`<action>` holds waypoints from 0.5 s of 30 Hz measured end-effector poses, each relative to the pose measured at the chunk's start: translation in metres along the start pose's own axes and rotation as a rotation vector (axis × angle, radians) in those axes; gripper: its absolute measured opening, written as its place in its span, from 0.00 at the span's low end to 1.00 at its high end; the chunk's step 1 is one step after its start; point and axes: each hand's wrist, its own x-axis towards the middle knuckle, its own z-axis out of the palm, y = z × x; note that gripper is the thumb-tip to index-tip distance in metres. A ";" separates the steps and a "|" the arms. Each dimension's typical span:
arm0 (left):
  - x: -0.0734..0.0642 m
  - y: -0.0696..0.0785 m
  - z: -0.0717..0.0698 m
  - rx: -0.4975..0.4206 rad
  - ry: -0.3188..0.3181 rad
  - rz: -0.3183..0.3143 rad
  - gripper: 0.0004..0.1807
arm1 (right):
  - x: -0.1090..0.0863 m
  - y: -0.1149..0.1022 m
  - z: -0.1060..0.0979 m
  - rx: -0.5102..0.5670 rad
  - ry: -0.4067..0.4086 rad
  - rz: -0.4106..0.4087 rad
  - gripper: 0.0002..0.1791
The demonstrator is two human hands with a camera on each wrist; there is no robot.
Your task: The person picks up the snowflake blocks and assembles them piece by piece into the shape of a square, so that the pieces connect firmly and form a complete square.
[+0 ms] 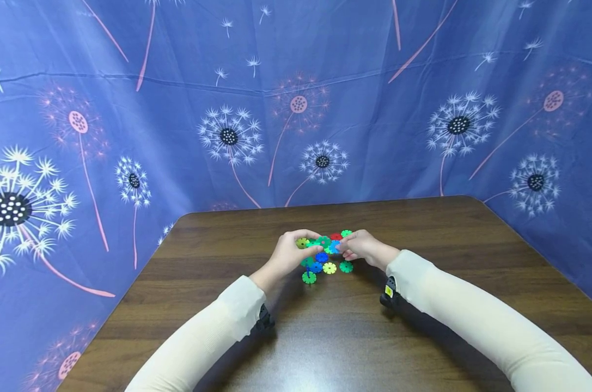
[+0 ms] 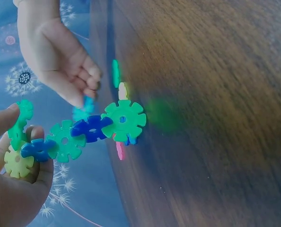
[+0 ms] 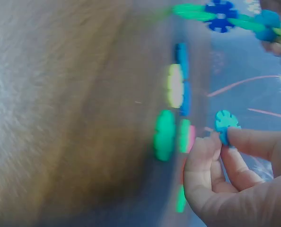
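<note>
My left hand (image 1: 293, 253) grips one end of a chain of notched plastic discs, with a yellow disc (image 2: 18, 161) and a green disc (image 2: 22, 118) between thumb and fingers. From there the chain runs through a blue disc (image 2: 38, 149), a green one and a dark blue disc (image 2: 94, 127) to a green end disc (image 2: 124, 120) low over the table. To the right, thumb and fingertips of my right hand (image 3: 244, 179) pinch a blue disc (image 3: 224, 137) joined to a light green disc (image 3: 225, 119). The two hands are raised close together, their pieces apart.
Loose discs lie on the brown wooden table (image 1: 325, 332) beneath the hands: a yellow disc (image 1: 329, 268), a green disc (image 1: 346, 267), a red disc (image 1: 336, 237) and several others. Behind the table hangs a blue dandelion-print cloth (image 1: 374, 109).
</note>
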 end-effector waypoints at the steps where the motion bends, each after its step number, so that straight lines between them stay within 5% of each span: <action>1: 0.000 0.000 0.000 0.004 0.004 0.004 0.12 | -0.001 -0.002 -0.003 0.034 -0.015 -0.004 0.15; 7: -0.001 -0.001 0.002 0.009 0.026 0.027 0.12 | -0.014 -0.010 -0.013 0.225 -0.126 0.001 0.12; 15: -0.001 0.000 0.005 0.047 0.063 0.057 0.11 | -0.034 -0.022 -0.017 0.293 -0.198 -0.007 0.19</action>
